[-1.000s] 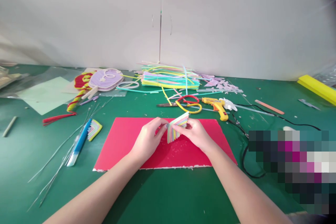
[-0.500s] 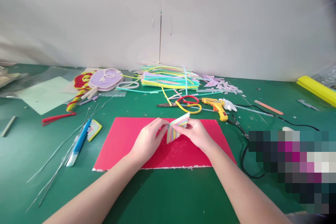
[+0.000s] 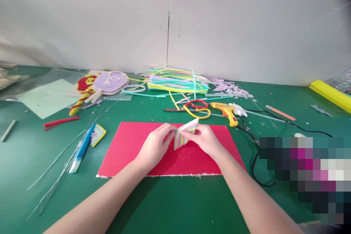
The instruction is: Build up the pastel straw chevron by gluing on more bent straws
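Observation:
Both my hands meet over a red board [image 3: 131,146] on the green table. Between them is a small angled piece of pastel strips [image 3: 184,131], glued side by side in yellow, pink, green and blue. My left hand [image 3: 155,146] pinches its left corner with curled fingers. My right hand [image 3: 206,139] grips its right side, fingers closed over the strips. The piece stands just above the board, its lower end near the surface.
A yellow glue gun [image 3: 226,111] with a black cord [image 3: 256,168] lies right of the board. Behind are scissors [image 3: 175,109], a pile of pastel strips [image 3: 178,82] and a purple and red finished piece [image 3: 105,84]. A blue knife [image 3: 82,149], a second striped piece [image 3: 98,134] and thin wires [image 3: 57,175] lie to the left.

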Demonstrator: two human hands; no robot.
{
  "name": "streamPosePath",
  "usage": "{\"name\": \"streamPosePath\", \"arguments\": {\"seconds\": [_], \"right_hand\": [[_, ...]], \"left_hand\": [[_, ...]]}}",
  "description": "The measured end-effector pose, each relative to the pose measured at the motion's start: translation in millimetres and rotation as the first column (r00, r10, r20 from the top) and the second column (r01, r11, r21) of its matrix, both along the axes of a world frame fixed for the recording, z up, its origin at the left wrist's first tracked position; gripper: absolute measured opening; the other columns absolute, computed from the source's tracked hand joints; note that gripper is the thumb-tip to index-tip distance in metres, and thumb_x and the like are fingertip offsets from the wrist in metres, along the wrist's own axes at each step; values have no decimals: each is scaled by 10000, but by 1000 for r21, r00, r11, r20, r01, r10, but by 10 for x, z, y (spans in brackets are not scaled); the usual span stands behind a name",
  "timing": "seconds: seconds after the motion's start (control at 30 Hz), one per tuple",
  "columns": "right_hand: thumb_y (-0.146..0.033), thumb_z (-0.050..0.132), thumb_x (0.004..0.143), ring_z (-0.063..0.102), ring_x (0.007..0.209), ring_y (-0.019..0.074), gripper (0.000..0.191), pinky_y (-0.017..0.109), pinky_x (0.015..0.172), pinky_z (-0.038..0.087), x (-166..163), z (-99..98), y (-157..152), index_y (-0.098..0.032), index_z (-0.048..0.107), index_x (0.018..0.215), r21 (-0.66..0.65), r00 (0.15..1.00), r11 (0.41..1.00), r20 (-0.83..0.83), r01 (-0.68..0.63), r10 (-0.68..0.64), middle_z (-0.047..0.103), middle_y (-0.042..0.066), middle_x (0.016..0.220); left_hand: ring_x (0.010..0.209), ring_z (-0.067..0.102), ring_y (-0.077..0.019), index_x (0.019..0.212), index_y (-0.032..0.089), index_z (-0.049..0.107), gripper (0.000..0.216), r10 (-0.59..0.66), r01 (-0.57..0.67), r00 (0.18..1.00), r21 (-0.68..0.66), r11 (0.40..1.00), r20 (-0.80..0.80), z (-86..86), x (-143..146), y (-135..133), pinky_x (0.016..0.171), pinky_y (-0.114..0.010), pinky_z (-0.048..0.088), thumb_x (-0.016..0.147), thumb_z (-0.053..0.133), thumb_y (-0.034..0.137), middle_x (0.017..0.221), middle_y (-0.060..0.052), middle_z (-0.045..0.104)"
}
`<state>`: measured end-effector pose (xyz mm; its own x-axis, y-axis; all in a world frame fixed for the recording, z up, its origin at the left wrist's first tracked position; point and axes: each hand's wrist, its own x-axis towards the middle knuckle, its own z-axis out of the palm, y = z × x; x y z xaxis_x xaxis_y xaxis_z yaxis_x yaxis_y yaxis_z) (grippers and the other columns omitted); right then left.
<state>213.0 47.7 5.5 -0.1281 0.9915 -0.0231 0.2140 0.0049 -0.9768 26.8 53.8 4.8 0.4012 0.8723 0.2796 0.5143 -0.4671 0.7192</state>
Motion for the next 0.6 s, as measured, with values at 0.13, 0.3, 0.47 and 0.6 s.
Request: {"name": "streamPosePath", "arguments": {"seconds": [0.13,0.3,0.47,0.6], "right_hand": [[-422,689,730,650,825,209,259,310,727,480,1,6,2,-198,731,854,-10,1000,1000,-5,2,-2,727,32,857],[-424,683,735,652,830,218,278,312,719,483,6,-3,5,-181,727,862,-25,1000,1000,-11,-3,3,728,43,858],[-406,686,739,653,845,216,250,301,726,481,9,-14,10,-190,728,856,-16,1000,1000,-13,-14,13,729,40,876],[-399,699,731,654,847,208,226,294,739,477,9,-12,12,-205,731,844,-10,1000,1000,-5,-10,10,730,25,868]], "left_hand": [[808,595,-163,928,221,570,156,-9,9,1000,13,1000,-7,1,-4,-3,696,-244,436,921,415,224,873,-18,632],[814,596,-164,941,225,564,151,0,1,999,23,1000,-53,-6,-10,-18,687,-245,436,922,415,215,876,-15,627],[796,594,-159,923,223,557,141,7,-6,997,13,1000,-80,-10,-12,-17,676,-243,435,926,417,218,866,-3,631],[792,592,-152,911,223,549,127,4,-3,998,7,1000,-69,-8,-11,-21,678,-233,430,927,424,214,854,4,628]]}}
